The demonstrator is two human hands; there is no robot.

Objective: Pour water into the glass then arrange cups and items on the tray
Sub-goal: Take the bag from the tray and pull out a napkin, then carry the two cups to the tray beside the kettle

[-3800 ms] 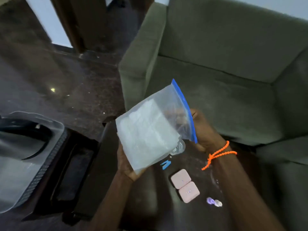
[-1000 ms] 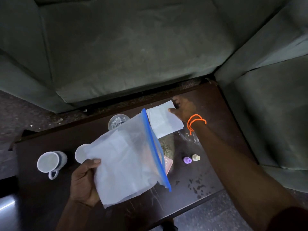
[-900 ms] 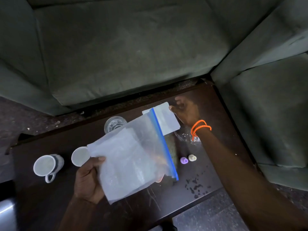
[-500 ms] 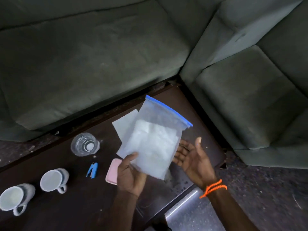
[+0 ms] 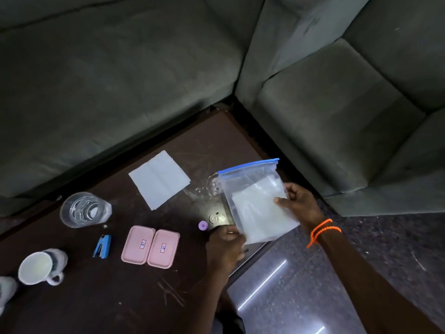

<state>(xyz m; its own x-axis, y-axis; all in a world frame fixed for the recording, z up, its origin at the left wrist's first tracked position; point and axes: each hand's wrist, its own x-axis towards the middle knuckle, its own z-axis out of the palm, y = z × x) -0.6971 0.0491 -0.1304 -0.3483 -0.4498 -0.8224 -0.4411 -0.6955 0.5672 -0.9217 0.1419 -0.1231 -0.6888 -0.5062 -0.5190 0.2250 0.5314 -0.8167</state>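
As counted: two pink boxes (image 5: pixel 150 246).

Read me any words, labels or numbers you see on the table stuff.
Nothing can be read.
Left pink case: small red and blue sticker, too blurred.
Right pink case: same sticker, too blurred.
Bag, napkin, glass, mug: no text visible.

A second cup (image 5: pixel 6 294) is cut off by the left edge and blurred, the labels on the two pink cases (image 5: pixel 151 247) are too small to read, and the zip bag (image 5: pixel 257 203) hides part of the clear wrapper (image 5: pixel 204 188) behind it.
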